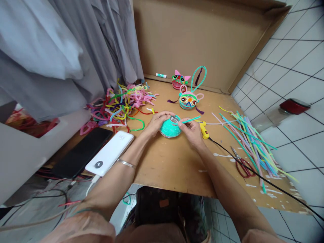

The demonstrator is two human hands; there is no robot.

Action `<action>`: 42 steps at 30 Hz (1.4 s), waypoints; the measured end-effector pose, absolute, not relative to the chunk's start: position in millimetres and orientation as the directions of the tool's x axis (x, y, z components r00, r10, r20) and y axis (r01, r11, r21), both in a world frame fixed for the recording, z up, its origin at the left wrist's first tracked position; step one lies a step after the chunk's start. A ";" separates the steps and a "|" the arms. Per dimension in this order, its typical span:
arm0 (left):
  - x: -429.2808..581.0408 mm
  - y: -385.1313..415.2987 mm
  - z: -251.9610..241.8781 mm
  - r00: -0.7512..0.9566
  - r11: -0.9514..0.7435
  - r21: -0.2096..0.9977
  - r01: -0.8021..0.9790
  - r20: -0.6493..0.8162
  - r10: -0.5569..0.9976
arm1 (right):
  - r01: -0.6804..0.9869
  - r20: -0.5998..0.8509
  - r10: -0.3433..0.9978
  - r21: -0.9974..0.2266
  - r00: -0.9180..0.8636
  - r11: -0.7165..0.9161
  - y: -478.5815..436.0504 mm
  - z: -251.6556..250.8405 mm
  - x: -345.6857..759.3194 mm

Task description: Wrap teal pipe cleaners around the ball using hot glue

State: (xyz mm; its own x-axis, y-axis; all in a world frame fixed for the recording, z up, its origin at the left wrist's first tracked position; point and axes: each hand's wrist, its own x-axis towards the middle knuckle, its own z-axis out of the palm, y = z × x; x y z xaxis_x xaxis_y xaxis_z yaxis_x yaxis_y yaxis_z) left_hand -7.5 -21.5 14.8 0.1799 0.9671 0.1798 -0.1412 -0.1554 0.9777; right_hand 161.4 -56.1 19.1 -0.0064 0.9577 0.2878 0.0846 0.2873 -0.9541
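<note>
Cupping the turquoise pipe-cleaner-wrapped dome (169, 130) on the cardboard sheet (172, 162) in the curled left hand (159, 122), pinching its loose turquoise tail (192, 119) at the rim between thumb and finger of the right hand (191, 132). Could spring the coil loose with a slipped pinch, or bump the yellow hot glue gun (204, 130) just beside that hand. Container-wise, only seeing a clear red-lidded jar (291, 108) out on the tiles, contents impossible to tell.

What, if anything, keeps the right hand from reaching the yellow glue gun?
Probably nothing, so yes: the glue gun lies right beside the right hand, with nothing between them. The hand does pinch a teal pipe cleaner, which it would likely need to release first.
</note>
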 end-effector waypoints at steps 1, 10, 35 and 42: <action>-7.6 -21.7 15.0 0.181 -0.158 0.978 -0.138 0.181 0.967 | 0.081 0.286 0.958 -0.955 -0.003 0.285 -56.0 18.8 161.2; -8.5 -22.1 13.4 0.198 -0.169 0.975 -0.145 0.196 0.960 | 0.059 0.281 0.960 -0.958 0.015 0.279 -55.5 17.6 161.8; -16.3 -14.0 7.1 0.290 -0.130 0.977 -0.169 0.175 0.941 | 0.067 0.294 0.956 -0.954 0.022 0.292 -55.1 16.5 162.6; -17.2 -11.9 4.7 0.305 -0.123 0.976 -0.178 0.174 0.936 | 0.073 0.305 0.952 -0.950 0.021 0.302 -54.7 16.3 162.9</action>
